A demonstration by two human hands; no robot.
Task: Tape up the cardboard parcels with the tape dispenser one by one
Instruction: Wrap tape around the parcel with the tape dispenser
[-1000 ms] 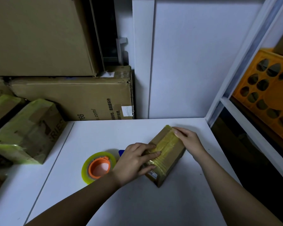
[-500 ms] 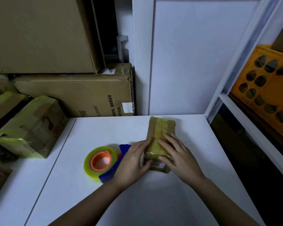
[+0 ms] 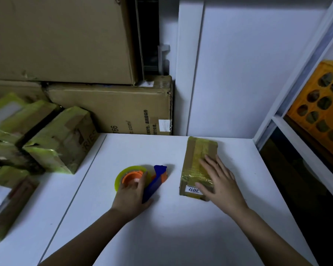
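at far left, taped parcels [image 3: 52,139] wrapped in yellowish film sit piled at the edge of the white table [image 3: 181,237], apparently set aside out of the working space, with a half-seen box [image 3: 8,206] lying nearer the camera. behind them, large brown cartons [image 3: 108,110] are stacked against the wall, well apart from the work.

toward the middle of the table lies the tape dispenser [image 3: 142,179], its yellow roll on an orange hub and its blue handle pointing back at the person. the left hand [image 3: 131,196] rests on it, fingers curved down over the roll and the handle's near end; it looks like a grasp being taken, though whether the fingers have fully closed round it cannot be told from this angle. the tool lies flat, within easy reach of that hand, which suggests it is being collected for another pass.

just to the right, apart from the dispenser, the small cardboard parcel [image 3: 198,166] lies lengthwise away from the person, a band of tape already running along its top and a white label reading 2017 on its near end. the right hand [image 3: 219,181] lies flat on it, fingers straight and spread, gripping nothing, seemingly pinning the box so it will not slide when tape is drawn across.

at far right, an orange crate [image 3: 321,114] sits on a white shelf frame [image 3: 304,135], clear of the table.
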